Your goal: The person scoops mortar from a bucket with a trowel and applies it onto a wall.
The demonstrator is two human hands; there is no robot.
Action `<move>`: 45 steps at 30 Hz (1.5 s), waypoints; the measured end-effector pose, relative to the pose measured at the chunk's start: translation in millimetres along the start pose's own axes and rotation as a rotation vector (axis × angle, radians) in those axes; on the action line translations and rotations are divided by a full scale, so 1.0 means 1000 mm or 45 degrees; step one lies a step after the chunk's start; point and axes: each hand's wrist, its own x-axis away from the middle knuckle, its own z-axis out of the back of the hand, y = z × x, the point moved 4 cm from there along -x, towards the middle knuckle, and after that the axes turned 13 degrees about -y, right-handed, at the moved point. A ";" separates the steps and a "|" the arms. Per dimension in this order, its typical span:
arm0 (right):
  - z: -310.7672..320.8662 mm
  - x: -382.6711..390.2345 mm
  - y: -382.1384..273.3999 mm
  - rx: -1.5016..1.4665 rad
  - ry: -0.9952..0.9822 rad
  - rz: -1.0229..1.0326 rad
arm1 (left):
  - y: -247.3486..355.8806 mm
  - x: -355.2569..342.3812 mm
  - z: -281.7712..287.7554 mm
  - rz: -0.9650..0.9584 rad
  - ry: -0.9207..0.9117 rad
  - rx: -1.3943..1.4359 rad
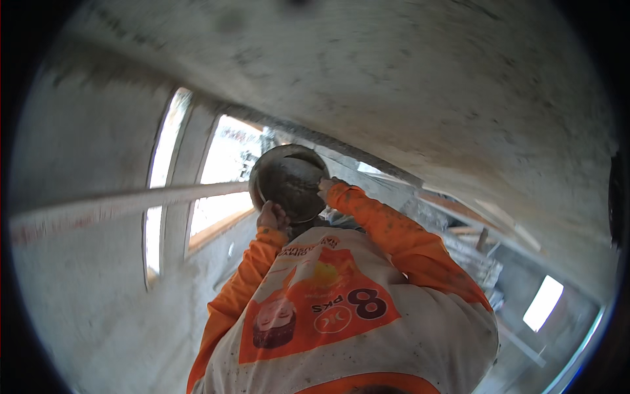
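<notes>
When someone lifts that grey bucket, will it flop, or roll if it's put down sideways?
The bucket probably won't flop much: it looks fairly round between the left hand and the right hand. That roundness might let it roll on its side. It could feel gritty, as its inside looks grey and dirty.

At the centre, a dull, grimy bucket [260,172], plastic or metal unclear. Below, a matt cloth shirt [433,335] with dirt-speckled sleeves [420,244]. Upper right, a rough concrete-looking ceiling [459,98]. At left, a scuffed, wooden-looking bar [125,202].
</notes>
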 end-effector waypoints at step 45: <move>-0.593 0.178 0.217 -2.717 1.524 -1.963 | -0.352 -0.077 -0.166 0.750 -0.477 -1.745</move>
